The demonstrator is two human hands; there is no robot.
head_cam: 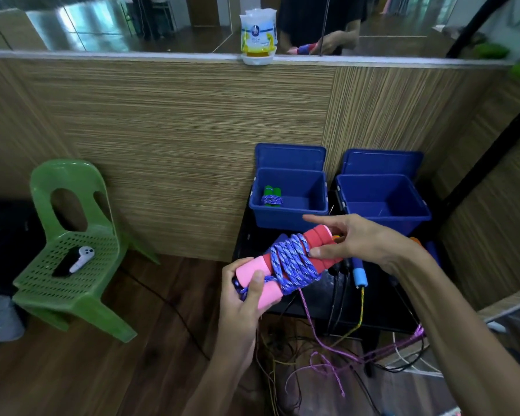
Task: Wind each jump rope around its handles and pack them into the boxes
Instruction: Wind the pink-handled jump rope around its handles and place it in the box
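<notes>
Left hand [246, 291] grips the near end of the 2 pink handles [285, 262], thumb curled over the top; right hand [360, 241] pinches the far end with thumb and curled fingers, index finger straight, other fingertips hidden behind the handles. Purple rope [291, 265] is partly wound round them, its tail trailing to the floor among tangled cords, end hard to trace. Left blue box [288, 196] holds 1 green wound rope [272, 197]; the right blue box [383, 202] has its floor partly hidden by its near wall.

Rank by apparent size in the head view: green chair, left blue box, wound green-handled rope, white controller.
1. green chair
2. left blue box
3 and 4. wound green-handled rope and white controller look alike; unranked.
</notes>
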